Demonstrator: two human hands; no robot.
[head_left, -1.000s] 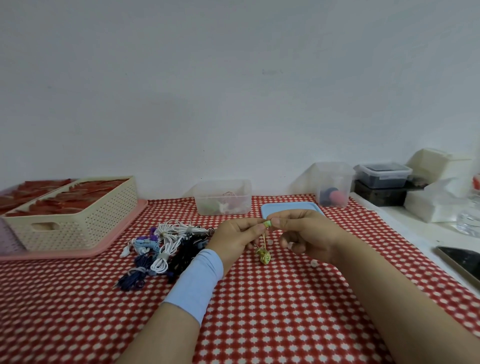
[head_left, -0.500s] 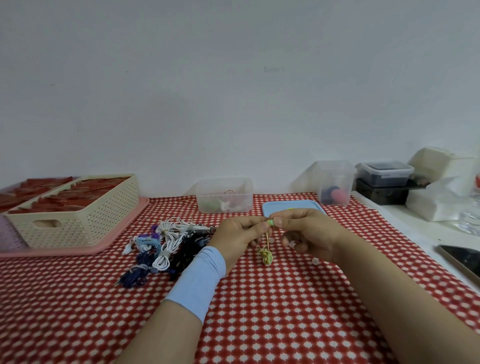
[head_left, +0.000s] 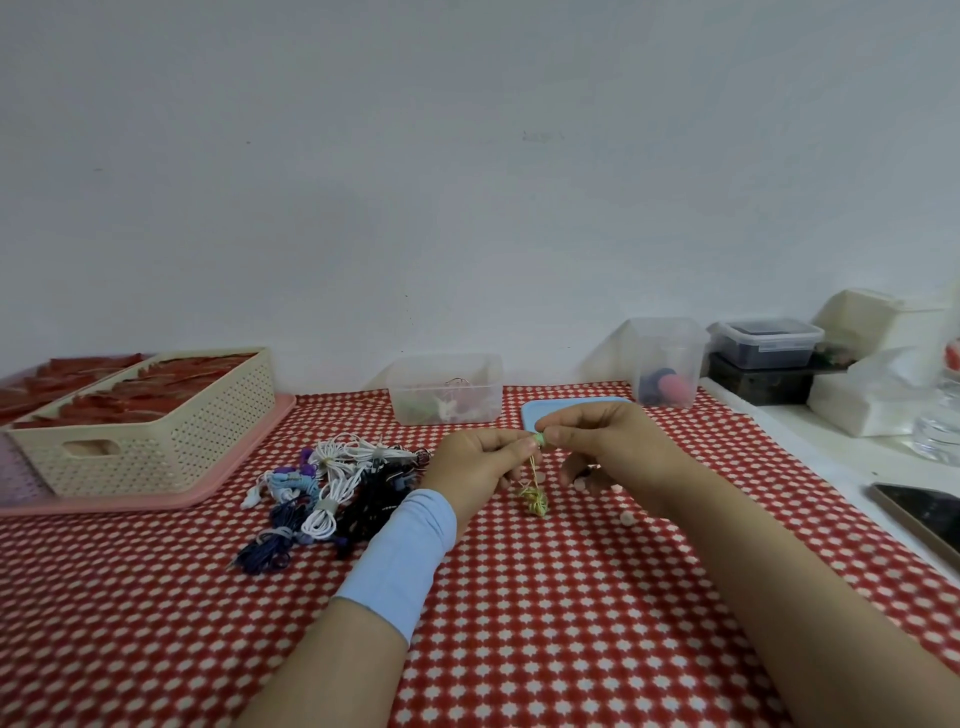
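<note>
Hands meet above the middle of the table. The left hand (head_left: 478, 462) and right hand (head_left: 618, 447) both pinch the small green piece (head_left: 540, 440) between thumb and forefinger, fingertips nearly touching; the remaining fingers are curled. A thin yellow-green cord (head_left: 532, 470) drops from the piece to a coiled bundle (head_left: 534, 503) directly below. Whether the bundle rests on the red checked tablecloth (head_left: 519, 623) or hangs just clear of it cannot be determined.

A light blue wristband (head_left: 400, 556) covers the left wrist. A pile of bundled earphones (head_left: 332, 493), white, blue and black, lies just left of the left hand. A blue lid (head_left: 545, 410) lies behind the hands, beside a clear box (head_left: 445, 387). A cream basket (head_left: 156, 431) stands on a pink tray (head_left: 249, 457) at far left. A phone (head_left: 924, 514) lies at the right edge.
</note>
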